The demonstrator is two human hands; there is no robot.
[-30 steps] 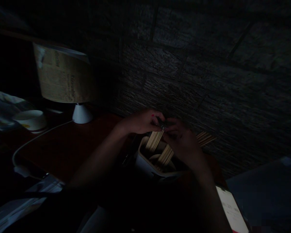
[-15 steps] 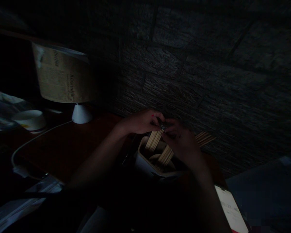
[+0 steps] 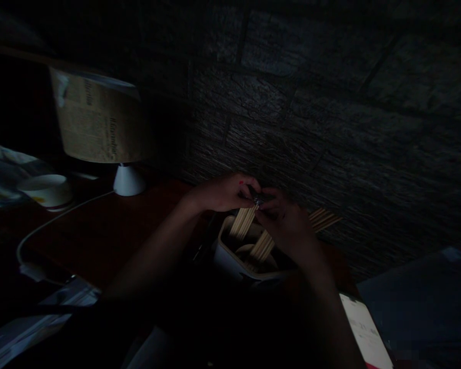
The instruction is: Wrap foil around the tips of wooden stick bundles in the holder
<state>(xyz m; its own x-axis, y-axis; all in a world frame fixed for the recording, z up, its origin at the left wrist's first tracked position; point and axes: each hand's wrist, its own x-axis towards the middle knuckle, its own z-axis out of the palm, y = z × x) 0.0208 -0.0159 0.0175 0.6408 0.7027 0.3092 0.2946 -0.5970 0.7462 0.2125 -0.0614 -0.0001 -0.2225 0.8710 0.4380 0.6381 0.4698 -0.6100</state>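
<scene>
Dark, rough stone blocks make up the wall [image 3: 253, 92] behind a reddish-brown table [image 3: 149, 205]. Near it, the left hand [image 3: 232, 192] and right hand [image 3: 288, 220] meet, fingertips pinched nearly closed on a small shiny object [image 3: 257, 200], too dim to name. That object sits between them, just over the light wooden sticks [image 3: 243, 223] slanting from an open-topped container [image 3: 230, 259]. More sticks pass beneath the right hand. Off past the left arm, I see a newspaper-print lamp [image 3: 100, 120] and a white cup [image 3: 48, 190].
</scene>
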